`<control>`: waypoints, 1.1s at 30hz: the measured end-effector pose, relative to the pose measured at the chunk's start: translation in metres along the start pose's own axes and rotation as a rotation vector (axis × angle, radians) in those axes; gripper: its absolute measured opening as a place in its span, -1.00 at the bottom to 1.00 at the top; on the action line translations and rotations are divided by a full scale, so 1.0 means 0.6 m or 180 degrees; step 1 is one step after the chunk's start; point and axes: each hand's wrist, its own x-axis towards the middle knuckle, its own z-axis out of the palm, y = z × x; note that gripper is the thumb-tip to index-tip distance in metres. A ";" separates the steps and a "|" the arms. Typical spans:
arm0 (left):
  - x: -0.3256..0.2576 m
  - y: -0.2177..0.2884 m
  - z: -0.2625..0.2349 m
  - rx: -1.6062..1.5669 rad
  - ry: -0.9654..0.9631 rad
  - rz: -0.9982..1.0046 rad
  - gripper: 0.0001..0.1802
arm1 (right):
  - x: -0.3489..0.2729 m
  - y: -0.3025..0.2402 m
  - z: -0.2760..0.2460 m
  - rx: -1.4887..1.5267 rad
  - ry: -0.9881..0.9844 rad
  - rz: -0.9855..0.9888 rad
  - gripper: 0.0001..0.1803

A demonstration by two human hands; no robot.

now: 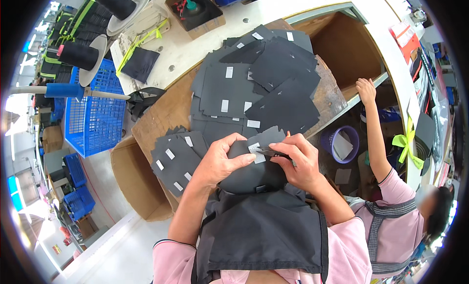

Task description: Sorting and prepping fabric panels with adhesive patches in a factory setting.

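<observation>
In the head view, at the centre of the frame, the left hand (215,162) pinches a dark sheet piece (238,149) between thumb and curled fingers; the right hand (299,162), fingers bent close together, grips a small dark tool (271,152) whose kind I cannot make out. Its tip meets a white label (256,150) on that piece, its print too fine to read from here. More blank-looking white tags dot the large dark pile (210,93) above and the smaller dark stack (168,169) left of centre. Between these piles and the white table (183,52), a strip of brown board (163,105) runs diagonally, its worn edge showing again right of centre. An open cardboard box (134,179) gapes at lower left. At right, a co-worker's hand (366,91) rests on the table's frame, near a purple bin (324,142), crowding the right elbow's side.
</observation>
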 end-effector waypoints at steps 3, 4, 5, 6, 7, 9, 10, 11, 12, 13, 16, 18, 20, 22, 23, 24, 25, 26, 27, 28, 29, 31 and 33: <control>-0.001 0.001 0.002 -0.0017 -0.0035 0.0009 -0.78 | 0.014 -0.003 -0.007 -0.0074 -0.0196 -0.0044 -0.61; -0.001 0.001 0.002 -0.0015 -0.0033 0.0004 -0.78 | 0.018 -0.002 -0.008 -0.0136 -0.0273 -0.0137 -0.61; -0.001 0.002 0.001 0.0119 -0.0054 0.0036 -0.79 | 0.022 -0.001 -0.011 -0.0135 -0.0275 -0.0132 -0.61; -0.001 0.003 0.001 0.0252 -0.0074 0.0069 -0.80 | 0.026 -0.001 -0.014 -0.0210 -0.0320 -0.0236 -0.62; -0.002 0.003 0.001 0.0249 -0.0077 0.0063 -0.80 | 0.027 -0.002 -0.017 -0.0285 -0.0366 -0.0340 -0.64; -0.003 0.003 0.001 0.0300 -0.0111 0.0081 -0.81 | 0.026 -0.003 -0.021 -0.0422 -0.0419 -0.0397 -0.65; -0.003 0.001 0.000 0.0295 -0.0107 0.0078 -0.81 | 0.025 -0.004 -0.023 -0.0563 -0.0469 -0.0452 -0.67; -0.001 -0.002 -0.003 0.0411 -0.0155 -0.0015 -0.81 | 0.027 -0.002 -0.026 -0.0559 -0.0476 -0.0458 -0.67; 0.000 -0.003 -0.004 0.0525 -0.0203 -0.0107 -0.81 | 0.029 0.003 -0.031 -0.0292 -0.0647 -0.0381 -0.67; -0.002 -0.004 -0.004 0.0518 -0.0193 -0.0106 -0.81 | 0.029 0.007 -0.036 -0.0024 -0.0818 -0.0303 -0.66; -0.001 -0.006 -0.002 0.0421 -0.0107 -0.0085 -0.81 | 0.024 0.010 -0.038 0.0170 -0.0874 -0.0033 -0.65; 0.002 -0.006 -0.003 0.0541 -0.0148 -0.0048 -0.79 | 0.027 0.006 -0.034 0.0228 -0.0774 0.0085 -0.66; 0.002 -0.004 -0.002 0.0631 -0.0153 -0.0029 -0.79 | 0.033 0.008 -0.032 -0.0019 -0.0783 -0.0128 -0.64; 0.001 -0.001 -0.001 0.0724 -0.0163 -0.0011 -0.78 | 0.037 0.009 -0.031 -0.0041 -0.0760 -0.0235 -0.65; 0.000 0.001 -0.001 0.0719 -0.0177 -0.0028 -0.77 | 0.038 0.010 -0.030 -0.0061 -0.0739 -0.0343 -0.65; -0.001 0.002 -0.001 0.0715 -0.0193 -0.0045 -0.77 | 0.038 0.010 -0.030 -0.0058 -0.0740 -0.0343 -0.65; -0.002 0.004 -0.001 0.0714 -0.0193 -0.0046 -0.77 | 0.038 0.009 -0.031 -0.0195 -0.0713 -0.0488 -0.66; -0.003 0.006 0.000 0.0638 -0.0224 -0.0038 -0.77 | 0.039 0.009 -0.032 -0.0326 -0.0688 -0.0638 -0.67; -0.004 0.007 0.000 0.0561 -0.0257 -0.0030 -0.77 | 0.039 0.008 -0.034 -0.0322 -0.0693 -0.0640 -0.67; -0.002 0.007 -0.001 0.0557 -0.0252 -0.0030 -0.77 | 0.039 0.006 -0.036 -0.0422 -0.0766 -0.0669 -0.68; 0.000 0.006 -0.002 0.0620 -0.0314 -0.0100 -0.77 | 0.039 0.006 -0.039 -0.0530 -0.0839 -0.0698 -0.70; 0.002 0.007 -0.002 0.0678 -0.0376 -0.0164 -0.78 | 0.040 0.015 -0.048 0.0178 -0.1094 -0.0298 -0.70; 0.003 0.003 -0.002 0.0280 -0.0282 -0.0169 -0.79 | 0.042 0.014 -0.049 0.0901 -0.1345 0.0112 -0.70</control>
